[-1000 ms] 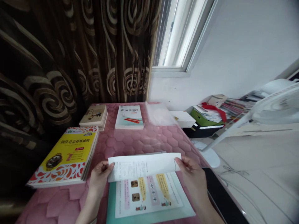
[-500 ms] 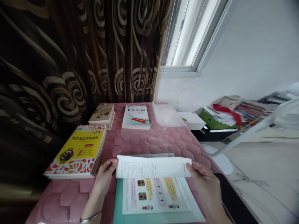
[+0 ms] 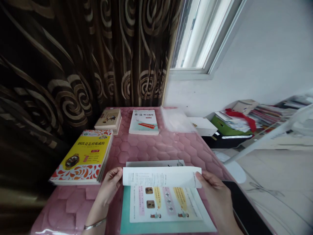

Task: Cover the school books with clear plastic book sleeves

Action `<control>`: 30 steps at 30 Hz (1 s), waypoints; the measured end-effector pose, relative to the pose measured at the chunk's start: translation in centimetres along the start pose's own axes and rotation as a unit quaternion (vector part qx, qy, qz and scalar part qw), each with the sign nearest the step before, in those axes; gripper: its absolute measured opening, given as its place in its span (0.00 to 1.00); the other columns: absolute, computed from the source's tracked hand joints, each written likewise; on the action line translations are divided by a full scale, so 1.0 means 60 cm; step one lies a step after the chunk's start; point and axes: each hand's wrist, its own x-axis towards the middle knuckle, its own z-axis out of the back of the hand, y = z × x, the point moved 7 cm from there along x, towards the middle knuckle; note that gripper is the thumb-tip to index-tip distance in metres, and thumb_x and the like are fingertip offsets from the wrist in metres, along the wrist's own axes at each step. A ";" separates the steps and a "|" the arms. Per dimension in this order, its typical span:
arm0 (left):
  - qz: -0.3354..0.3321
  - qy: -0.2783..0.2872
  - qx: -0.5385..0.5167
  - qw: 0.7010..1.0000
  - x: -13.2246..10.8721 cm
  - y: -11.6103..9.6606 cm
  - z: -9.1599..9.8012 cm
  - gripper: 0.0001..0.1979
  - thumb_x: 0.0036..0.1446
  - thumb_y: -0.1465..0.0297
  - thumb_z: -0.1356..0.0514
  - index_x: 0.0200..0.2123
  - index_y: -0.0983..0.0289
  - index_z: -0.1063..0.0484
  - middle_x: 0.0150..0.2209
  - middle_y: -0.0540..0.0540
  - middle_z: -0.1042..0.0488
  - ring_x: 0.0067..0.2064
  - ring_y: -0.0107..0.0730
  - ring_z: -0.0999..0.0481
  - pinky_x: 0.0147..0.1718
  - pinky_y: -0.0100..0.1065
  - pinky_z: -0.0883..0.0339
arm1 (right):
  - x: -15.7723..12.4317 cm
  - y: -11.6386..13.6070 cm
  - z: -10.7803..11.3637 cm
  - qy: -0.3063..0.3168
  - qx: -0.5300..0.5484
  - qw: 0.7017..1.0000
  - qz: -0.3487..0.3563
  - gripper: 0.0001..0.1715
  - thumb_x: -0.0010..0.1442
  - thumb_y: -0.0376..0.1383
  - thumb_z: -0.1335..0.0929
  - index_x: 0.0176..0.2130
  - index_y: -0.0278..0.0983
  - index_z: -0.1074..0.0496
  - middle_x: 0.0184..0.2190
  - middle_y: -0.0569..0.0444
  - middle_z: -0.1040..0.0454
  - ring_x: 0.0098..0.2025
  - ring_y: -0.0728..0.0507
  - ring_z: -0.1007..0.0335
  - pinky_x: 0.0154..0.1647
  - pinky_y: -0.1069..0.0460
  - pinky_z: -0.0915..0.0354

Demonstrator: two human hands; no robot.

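A booklet (image 3: 146, 213) lies in front of me on the pink table, its printed page showing small cartoon figures, yellow speech shapes and Chinese characters. Green paper (image 3: 126, 209) shows around that page. Across the booklet's upper part runs a white printed sheet (image 3: 161, 178), folded or curled over into a strip. My left hand (image 3: 111, 184), with a bracelet at the wrist, pinches the strip's left end. At its right end my right hand (image 3: 215, 192) grips the corner between thumb and fingers. Another printed edge (image 3: 156, 163) peeks out behind the strip.
Left of my hands lies a yellow book stack (image 3: 84, 155), with smaller tan books (image 3: 108, 118) behind. Farther back are a white-green book stack (image 3: 143, 122) and clear plastic sheets (image 3: 177, 120). A black flat object (image 3: 242, 205) is at right, beyond it a white stand (image 3: 234, 171).
The view has shifted slightly, so the table and books appear a little farther right. Against the booklet, the held strip sits slightly lower, baring more of the edge behind it. Both grips stay.
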 end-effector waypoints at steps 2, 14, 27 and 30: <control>-0.002 0.007 -0.006 1.000 0.000 0.002 0.003 0.20 0.41 0.53 0.28 0.25 0.65 0.23 0.23 0.52 0.25 0.30 0.32 0.25 0.30 0.29 0.32 | 0.001 -0.005 -0.001 -0.001 0.003 1.000 -0.001 0.26 0.46 0.52 0.28 0.36 0.34 0.22 0.33 0.51 0.20 0.36 0.40 0.25 0.35 0.52 0.30; 0.010 0.002 -0.012 1.000 0.000 0.004 0.006 0.20 0.38 0.55 0.26 0.24 0.65 0.23 0.21 0.50 0.28 0.28 0.28 0.28 0.30 0.27 0.35 | 0.003 -0.027 -0.007 0.006 0.034 0.999 -0.037 0.29 0.45 0.53 0.27 0.39 0.34 0.23 0.34 0.51 0.20 0.37 0.40 0.25 0.34 0.52 0.30; -0.013 -0.023 0.147 0.989 0.008 0.006 0.017 0.21 0.45 0.52 0.34 0.24 0.65 0.27 0.21 0.47 0.33 0.24 0.24 0.39 0.24 0.25 0.44 | 0.001 -0.020 0.012 -0.017 0.144 0.989 -0.021 0.30 0.51 0.57 0.30 0.38 0.34 0.22 0.39 0.47 0.20 0.45 0.38 0.26 0.45 0.47 0.30; -0.016 -0.025 0.172 0.985 0.009 0.006 0.016 0.22 0.45 0.51 0.34 0.25 0.66 0.27 0.23 0.48 0.32 0.26 0.25 0.38 0.26 0.26 0.43 | 0.001 -0.008 0.019 -0.004 0.146 0.989 -0.010 0.29 0.52 0.56 0.30 0.37 0.34 0.22 0.39 0.47 0.20 0.46 0.37 0.26 0.47 0.46 0.30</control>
